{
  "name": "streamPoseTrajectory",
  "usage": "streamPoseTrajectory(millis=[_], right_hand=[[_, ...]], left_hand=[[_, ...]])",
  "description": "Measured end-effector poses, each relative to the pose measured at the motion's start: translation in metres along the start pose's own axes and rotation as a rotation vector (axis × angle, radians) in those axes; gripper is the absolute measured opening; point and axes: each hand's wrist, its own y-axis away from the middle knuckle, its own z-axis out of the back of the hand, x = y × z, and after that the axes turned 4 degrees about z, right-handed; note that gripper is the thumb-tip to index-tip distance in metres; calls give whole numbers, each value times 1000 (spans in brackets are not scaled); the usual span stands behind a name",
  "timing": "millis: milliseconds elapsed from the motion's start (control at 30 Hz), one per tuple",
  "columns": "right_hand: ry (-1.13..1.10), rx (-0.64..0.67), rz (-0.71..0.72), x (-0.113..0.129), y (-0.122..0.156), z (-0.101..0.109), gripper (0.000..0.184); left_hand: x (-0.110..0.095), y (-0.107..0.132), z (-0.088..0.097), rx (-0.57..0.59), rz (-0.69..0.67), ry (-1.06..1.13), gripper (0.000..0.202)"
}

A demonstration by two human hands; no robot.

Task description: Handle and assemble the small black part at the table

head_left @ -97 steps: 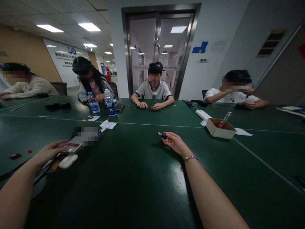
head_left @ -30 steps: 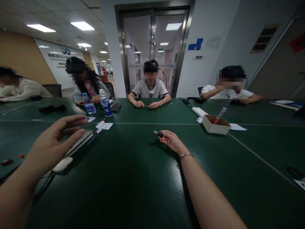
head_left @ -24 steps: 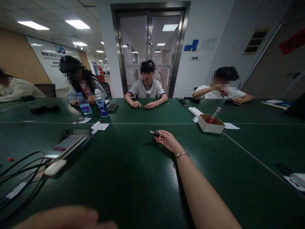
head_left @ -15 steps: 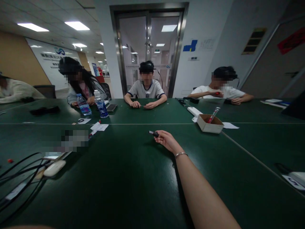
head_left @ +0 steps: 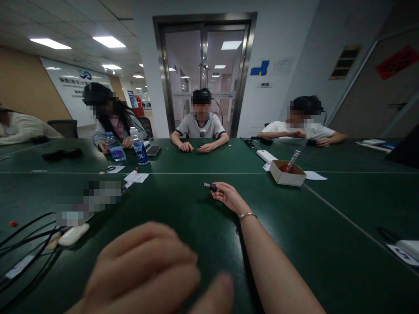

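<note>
My right hand (head_left: 230, 197) is closed in a pinch over the middle of the green tabletop (head_left: 183, 209), a metal bangle on its wrist. It holds a short black tube with a silver, patterned end (head_left: 210, 186), which points left. The tube's exact kind I cannot make out. Large and blurred in the foreground, my left hand (head_left: 147, 266) has loosely bent fingers with the thumb held apart. Nothing shows between them, and this hand is well short of the tube.
A small open box (head_left: 287, 178) with a red-and-clear tube (head_left: 292, 161) stands right of my right hand. Two bottles (head_left: 139, 147), a phone (head_left: 153, 151) and papers (head_left: 136, 177) lie farther left. Cables (head_left: 32, 229) and a white device (head_left: 73, 234) are at near left. Several people sit opposite.
My left hand has come up into view from the bottom left edge. My right hand keeps its hold on the black tube; the view has tilted slightly upward.
</note>
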Motion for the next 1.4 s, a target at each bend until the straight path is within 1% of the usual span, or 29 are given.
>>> streamPoseTrajectory(millis=[33,67,100,167,200,267,300,333,367,433,467,500,567,600,667,800,933,1133,1267,1400], right_hand=[[-4,2,8,0,0,0,8],[-7,4,19,-1,0,0,9],[-5,6,26,-1,0,0,9],[10,10,26,-1,-1,0,11],[22,9,19,0,-1,0,11],[41,0,10,0,-1,0,13],[47,-6,13,0,-1,0,14],[54,-11,18,-1,-2,0,15],[62,-17,23,-2,-2,0,16],[87,-23,30,-3,-3,1,19],[102,-24,30,-4,-4,1,21],[116,-22,32,-5,-4,1,22],[140,-10,35,-5,-4,1,26],[149,0,39,-5,-3,1,27],[153,12,46,-5,-3,1,28],[128,-1,38,-4,-2,1,23],[110,-11,37,-4,-2,0,20],[101,-30,33,-4,-3,2,18],[84,-35,34,-4,-4,2,15],[71,-35,28,-4,-4,1,12]], left_hand=[[2,-21,-13,25,-47,15,35],[8,-42,-28,55,-59,12,31],[15,-62,-45,83,-21,-10,28],[39,-91,-83,129,154,-54,29],[54,-99,-103,161,277,-51,36],[84,-105,-142,257,563,41,46],[97,-104,-161,290,674,137,47],[107,-100,-178,306,754,259,46],[115,-95,-194,281,813,368,43],[122,-83,-219,206,910,510,36],[122,-77,-228,169,929,525,34],[121,-71,-235,153,918,523,33],[118,-63,-243,155,854,490,30],[116,-60,-244,163,817,480,29],[116,-57,-243,165,795,491,29],[120,-58,-239,143,839,510,31],[121,-60,-238,110,813,514,28],[121,-61,-241,37,806,624,25],[123,-60,-243,27,807,670,27],[125,-60,-243,58,840,601,25]])
